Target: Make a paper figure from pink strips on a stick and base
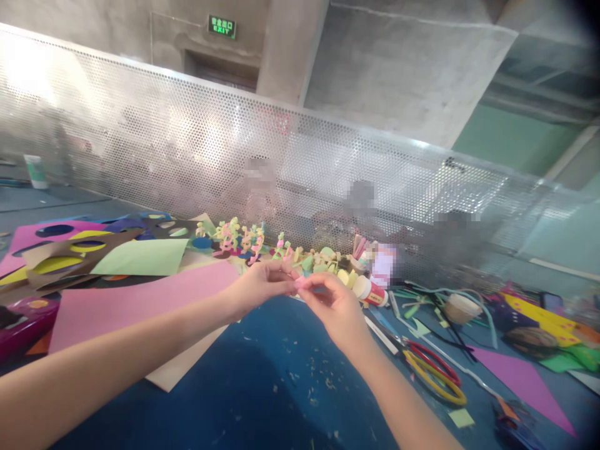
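Note:
My left hand (pixel 262 284) and my right hand (pixel 335 306) meet over the far part of the blue table, fingertips almost touching. Between their pinched fingers is a small pink piece (pixel 299 284), perhaps paper, too small to make out fully. Just behind the hands stand several small curled paper shapes (pixel 255 240) in pink, green and yellow. A white and red bottle (pixel 370 291) lies beyond my right hand. Under my left forearm lies a large pink sheet (pixel 140 306).
Scissors (pixel 435 375) with red and yellow handles lie right of my right forearm. Cut coloured sheets (pixel 70 256) pile up at the left, near a magenta tool (pixel 28 325). A purple sheet (pixel 520 381) lies at the right. A perforated metal screen (pixel 187 137) borders the table's back.

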{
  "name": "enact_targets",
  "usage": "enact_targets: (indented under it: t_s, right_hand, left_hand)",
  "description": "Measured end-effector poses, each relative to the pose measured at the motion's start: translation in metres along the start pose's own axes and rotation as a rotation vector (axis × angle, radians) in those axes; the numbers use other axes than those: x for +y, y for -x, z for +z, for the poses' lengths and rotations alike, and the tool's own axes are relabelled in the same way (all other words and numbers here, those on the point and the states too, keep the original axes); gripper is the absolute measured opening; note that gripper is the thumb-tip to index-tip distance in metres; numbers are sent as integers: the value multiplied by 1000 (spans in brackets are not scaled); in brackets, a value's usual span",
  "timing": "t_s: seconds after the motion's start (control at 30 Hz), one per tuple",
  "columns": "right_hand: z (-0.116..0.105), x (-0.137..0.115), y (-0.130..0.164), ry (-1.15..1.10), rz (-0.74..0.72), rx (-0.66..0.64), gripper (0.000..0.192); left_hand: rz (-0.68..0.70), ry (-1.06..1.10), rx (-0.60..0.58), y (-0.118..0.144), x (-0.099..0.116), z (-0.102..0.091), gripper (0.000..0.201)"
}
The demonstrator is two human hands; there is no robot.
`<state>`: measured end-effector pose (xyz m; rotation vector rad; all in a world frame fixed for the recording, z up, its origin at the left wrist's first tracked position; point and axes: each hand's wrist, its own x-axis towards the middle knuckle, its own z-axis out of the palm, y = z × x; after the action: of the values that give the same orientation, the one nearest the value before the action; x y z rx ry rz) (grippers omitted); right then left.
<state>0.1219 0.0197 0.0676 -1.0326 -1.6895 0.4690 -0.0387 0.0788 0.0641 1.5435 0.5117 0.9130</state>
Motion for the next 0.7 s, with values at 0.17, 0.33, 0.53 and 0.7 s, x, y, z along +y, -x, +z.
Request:
enact_targets:
  t_s: [0.17,0.33,0.53,0.7]
  right_hand:
    - [3,-2,-1,-99,77,22,9]
    - [2,-2,-2,-127,104,43,11]
    - [1,0,-3,-148,92,11,11]
    - [1,-1,-3,-86,24,3,14]
  left_hand:
    - [96,-144,-9,2,6,1,23]
    - [138,-183,-23,2,7,2,24]
    - [138,-203,28,1,5,3,23]
    - [147,-238,50,1,5,2,25]
